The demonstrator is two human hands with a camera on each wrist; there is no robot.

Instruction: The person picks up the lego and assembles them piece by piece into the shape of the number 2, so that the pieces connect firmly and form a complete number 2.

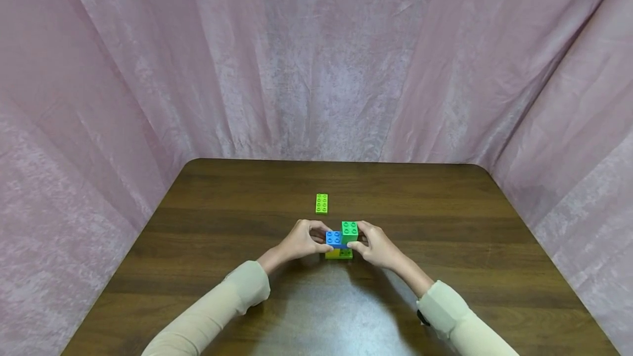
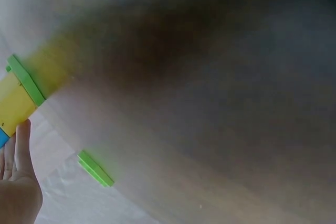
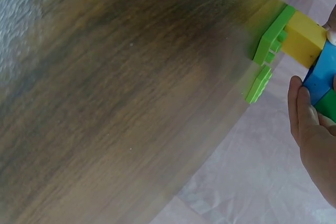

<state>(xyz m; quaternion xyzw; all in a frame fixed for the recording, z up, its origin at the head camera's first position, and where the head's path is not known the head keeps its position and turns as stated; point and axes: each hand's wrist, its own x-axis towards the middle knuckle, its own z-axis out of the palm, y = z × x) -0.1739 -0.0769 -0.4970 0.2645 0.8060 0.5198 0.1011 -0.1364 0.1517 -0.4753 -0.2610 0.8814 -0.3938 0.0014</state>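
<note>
Low over the middle of the wooden table stands a small stack of toy building bricks. Its base is a flat lime green brick (image 1: 348, 255), with a yellow block (image 3: 304, 38) on one end and bare studs at the other. Across the top of the yellow block lies a blue brick (image 1: 333, 238). A square green brick (image 1: 349, 228) sits on the blue one's right half. My left hand (image 1: 303, 239) pinches the blue brick's left end between thumb and fingers. From the right, my right hand (image 1: 379, 246) grips the blue brick's other end, below the green brick.
A second flat lime green brick (image 1: 322, 204) lies apart on the table (image 1: 237, 196), beyond the stack. Pink curtains (image 1: 316, 70) hang behind the table's far edge and along both sides.
</note>
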